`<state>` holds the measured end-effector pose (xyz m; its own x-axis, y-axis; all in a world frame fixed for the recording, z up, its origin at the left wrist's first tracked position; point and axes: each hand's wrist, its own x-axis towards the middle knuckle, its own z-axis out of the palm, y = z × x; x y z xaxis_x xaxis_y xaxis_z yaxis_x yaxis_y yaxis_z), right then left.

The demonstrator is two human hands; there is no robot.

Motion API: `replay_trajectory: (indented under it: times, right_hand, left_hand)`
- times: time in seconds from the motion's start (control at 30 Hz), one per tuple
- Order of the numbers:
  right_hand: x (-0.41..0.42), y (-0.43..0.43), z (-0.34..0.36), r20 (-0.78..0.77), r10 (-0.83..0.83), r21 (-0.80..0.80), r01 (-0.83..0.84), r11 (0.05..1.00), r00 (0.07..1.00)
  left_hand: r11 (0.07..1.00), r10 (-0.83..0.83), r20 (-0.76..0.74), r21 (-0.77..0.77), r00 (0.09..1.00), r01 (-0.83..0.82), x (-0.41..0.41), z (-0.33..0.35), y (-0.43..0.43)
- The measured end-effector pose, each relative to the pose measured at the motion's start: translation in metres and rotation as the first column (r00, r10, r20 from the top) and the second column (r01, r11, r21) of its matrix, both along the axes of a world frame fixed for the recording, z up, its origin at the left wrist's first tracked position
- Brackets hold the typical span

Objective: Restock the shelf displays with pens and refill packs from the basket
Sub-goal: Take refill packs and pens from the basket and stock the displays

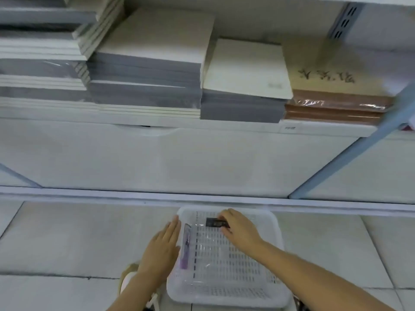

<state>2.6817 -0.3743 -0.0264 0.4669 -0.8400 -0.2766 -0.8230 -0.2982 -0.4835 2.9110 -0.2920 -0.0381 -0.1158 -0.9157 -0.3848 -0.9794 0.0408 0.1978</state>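
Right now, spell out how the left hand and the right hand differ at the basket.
The left hand is flat with straight fingers, while the right hand has curled fingers. The left hand holds nothing, while the right hand pinches a small dark pack. The left hand lies along the outside of the basket's left rim, while the right hand reaches inside near its far end. Both hands are bare and stretch forward to the same basket.
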Motion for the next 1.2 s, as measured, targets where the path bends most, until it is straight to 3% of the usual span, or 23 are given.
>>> replay_trajectory:
  times: [0.07,0.17,0.37,0.47,0.57,0.63,0.7,0.8,0.87,1.0,1.1,1.2]
  right_hand:
    - [-0.005,0.012,-0.028,-0.001,-0.087,-0.013,0.087,0.996,0.996]
    - [-0.006,0.021,-0.054,-0.029,-0.154,-0.070,0.152,0.986,0.988]
    - [-0.004,0.014,-0.065,0.001,-0.161,-0.154,0.159,0.975,0.987]
    - [-0.005,0.008,-0.060,0.126,-0.154,-0.094,0.167,0.982,0.980]
    - [0.009,0.005,-0.043,0.347,-0.279,0.165,0.235,0.958,0.895]
    - [0.025,0.006,-0.033,0.456,-0.378,0.367,0.216,0.905,0.806]
    - [0.041,0.009,-0.024,0.522,-0.435,0.518,0.133,0.845,0.733]
    - [0.055,0.015,-0.020,0.561,-0.506,0.642,0.042,0.766,0.655]
    - [0.058,0.017,-0.026,0.502,-0.579,0.683,0.118,0.721,0.642]
    - [0.062,0.030,-0.053,0.206,-0.644,0.784,0.269,0.559,0.736]
    - [0.078,0.042,-0.068,0.180,-0.602,0.806,0.234,0.543,0.778]
    - [0.094,0.048,-0.074,0.184,-0.655,0.781,0.296,0.550,0.733]
  left_hand:
    - [1.000,-0.011,0.006,-0.024,1.000,0.011,0.002,-0.012,0.007]
    - [0.993,0.081,-0.119,-0.071,0.990,-0.090,-0.001,-0.025,0.013]
    - [0.976,0.126,-0.232,-0.146,0.964,-0.163,-0.002,-0.036,0.018]
    - [0.957,0.147,-0.303,-0.196,0.942,-0.213,-0.003,-0.026,0.012]
    - [0.908,0.178,-0.451,-0.268,0.875,-0.323,-0.004,-0.015,0.003]
    - [0.902,0.265,-0.603,-0.122,0.752,-0.415,-0.010,-0.008,-0.004]
    - [0.875,0.397,-0.733,0.120,0.553,-0.470,-0.016,0.000,-0.013]
    - [0.747,0.524,-0.824,0.324,0.215,-0.581,-0.016,0.009,-0.024]
    - [0.660,0.540,-0.839,0.370,0.071,-0.654,-0.004,0.011,-0.025]
    - [0.629,0.626,-0.760,0.361,0.175,-0.688,0.014,-0.001,-0.016]
    - [0.616,0.686,-0.689,0.380,0.234,-0.690,0.014,-0.012,-0.012]
    - [0.613,0.696,-0.667,0.363,0.264,-0.701,0.016,-0.016,-0.012]
